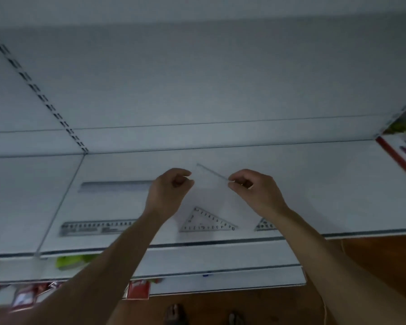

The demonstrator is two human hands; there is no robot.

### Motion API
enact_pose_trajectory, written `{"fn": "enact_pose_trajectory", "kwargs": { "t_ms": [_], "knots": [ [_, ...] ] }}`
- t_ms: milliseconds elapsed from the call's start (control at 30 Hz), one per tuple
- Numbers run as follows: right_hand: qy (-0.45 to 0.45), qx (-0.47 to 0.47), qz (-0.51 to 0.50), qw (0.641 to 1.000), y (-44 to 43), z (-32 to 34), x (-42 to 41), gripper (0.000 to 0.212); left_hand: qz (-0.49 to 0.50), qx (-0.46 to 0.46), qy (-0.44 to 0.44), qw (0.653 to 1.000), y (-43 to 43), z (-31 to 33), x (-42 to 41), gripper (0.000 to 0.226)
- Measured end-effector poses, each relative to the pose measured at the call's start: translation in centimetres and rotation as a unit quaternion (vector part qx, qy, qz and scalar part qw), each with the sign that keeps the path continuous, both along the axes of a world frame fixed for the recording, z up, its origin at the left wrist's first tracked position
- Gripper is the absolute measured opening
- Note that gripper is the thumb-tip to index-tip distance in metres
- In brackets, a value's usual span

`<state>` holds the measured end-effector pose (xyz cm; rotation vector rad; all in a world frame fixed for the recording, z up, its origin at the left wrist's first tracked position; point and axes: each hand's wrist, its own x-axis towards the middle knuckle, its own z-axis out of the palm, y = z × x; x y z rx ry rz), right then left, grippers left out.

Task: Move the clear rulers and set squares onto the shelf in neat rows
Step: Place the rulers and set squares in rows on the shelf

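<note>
Across the white shelf two rows are taking shape. Toward the back edge lies the back ruler. Along the front edge lie the front ruler, the front set square and a second front set square, which is half hidden by the right forearm.

Near the middle of the shelf, roughly level with the back ruler, both hands carry the held set square. It is so clear that only its upper edge shows plainly. The left hand pinches its left side with curled fingers, and the right hand pinches its right corner between thumb and fingers. I cannot tell whether it is touching the shelf yet.

The main risk is probably crooked placement. With edges this faint against white, it is hard to judge whether the piece sits square to the back ruler.

A light pinch on thin, slick plastic could also slip. A drop would likely land the piece on the front set square and knock it askew, or toward the front edge.

Both forearms cross above the front row, so drawing them back low could drag the front ruler or the hidden set square out of line.
</note>
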<state>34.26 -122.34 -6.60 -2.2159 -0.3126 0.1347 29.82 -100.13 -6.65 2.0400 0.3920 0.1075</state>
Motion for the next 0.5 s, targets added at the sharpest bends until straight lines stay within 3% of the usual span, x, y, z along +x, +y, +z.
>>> {"fn": "enact_pose_trajectory", "kwargs": {
  "t_ms": [267, 500],
  "knots": [
    [-0.063, -0.124, 0.070, 0.988, 0.3, -1.2, 0.4, 0.015, -0.046, 0.142, 0.029, 0.988, 0.6, -0.5, 0.0, 0.021],
    [-0.088, -0.179, 0.058, 0.978, 0.3, -2.0, 0.5, 0.016, -0.082, 0.192, 0.048, 0.977, 0.6, -1.4, 0.3, 0.027]
  ]
}}
